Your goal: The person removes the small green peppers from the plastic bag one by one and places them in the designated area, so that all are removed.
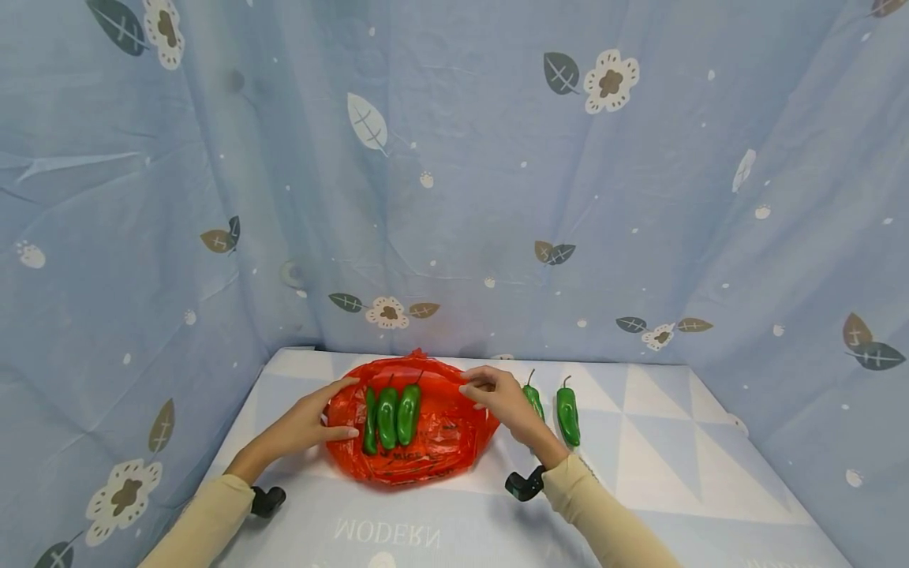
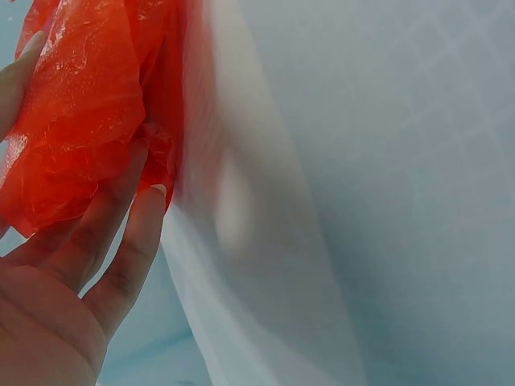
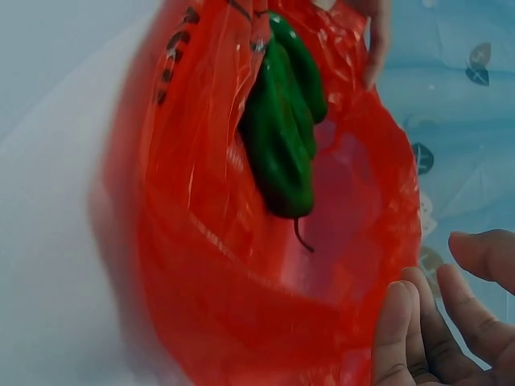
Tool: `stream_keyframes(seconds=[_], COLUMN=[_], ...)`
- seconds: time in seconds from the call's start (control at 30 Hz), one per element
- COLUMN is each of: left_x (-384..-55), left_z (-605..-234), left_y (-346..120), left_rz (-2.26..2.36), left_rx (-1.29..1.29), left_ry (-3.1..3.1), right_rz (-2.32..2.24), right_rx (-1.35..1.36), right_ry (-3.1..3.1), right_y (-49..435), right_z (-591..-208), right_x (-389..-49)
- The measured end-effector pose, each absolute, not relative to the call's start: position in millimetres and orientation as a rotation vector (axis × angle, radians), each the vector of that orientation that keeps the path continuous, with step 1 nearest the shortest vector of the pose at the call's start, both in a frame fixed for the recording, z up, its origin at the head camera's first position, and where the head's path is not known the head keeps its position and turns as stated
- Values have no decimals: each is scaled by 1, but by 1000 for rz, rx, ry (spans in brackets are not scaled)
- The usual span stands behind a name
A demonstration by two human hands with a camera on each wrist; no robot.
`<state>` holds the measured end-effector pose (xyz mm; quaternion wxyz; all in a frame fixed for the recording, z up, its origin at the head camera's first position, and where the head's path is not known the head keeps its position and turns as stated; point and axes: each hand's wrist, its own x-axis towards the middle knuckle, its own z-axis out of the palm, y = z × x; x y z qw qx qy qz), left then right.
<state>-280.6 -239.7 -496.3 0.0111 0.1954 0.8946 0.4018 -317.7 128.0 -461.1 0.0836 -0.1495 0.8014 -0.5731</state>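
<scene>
A red plastic bag (image 1: 440,465) lies spread on the table with its mouth open. Three green chili peppers (image 1: 387,418) sit side by side in it; the right wrist view shows these peppers (image 3: 278,137) against the red film. At the bag's left edge my left hand (image 1: 312,418) touches it with fingers and thumb apart; in the left wrist view its fingers (image 2: 133,233) lie along the bag's side. My right hand (image 1: 500,394) is at the bag's right rim, fingers loosely bent, holding nothing. Whether its fingertips touch the film cannot be told.
Right of the bag, two more green chili peppers lie on the table: one pepper (image 1: 531,398) partly hidden by my right hand and wrist, another pepper (image 1: 567,414) farther right. A patterned cloth (image 1: 653,442) covers the table. Blue curtains (image 1: 454,197) enclose the back and both sides.
</scene>
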Motion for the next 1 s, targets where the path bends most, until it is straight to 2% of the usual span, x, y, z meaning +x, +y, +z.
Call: stream_keyframes(seconds=[0.43, 1.0], left_x=[-279, -279], left_z=[-498, -496], left_y=[-239, -238], left_rz=[1255, 1255], left_rx=[618, 626], left_ry=[2796, 2791], right_rz=[-1660, -1643], right_rx=[-498, -397], right_ry=[2376, 2353], right_y=[96, 69], right_z=[-469, -480], right_x=[-312, -318])
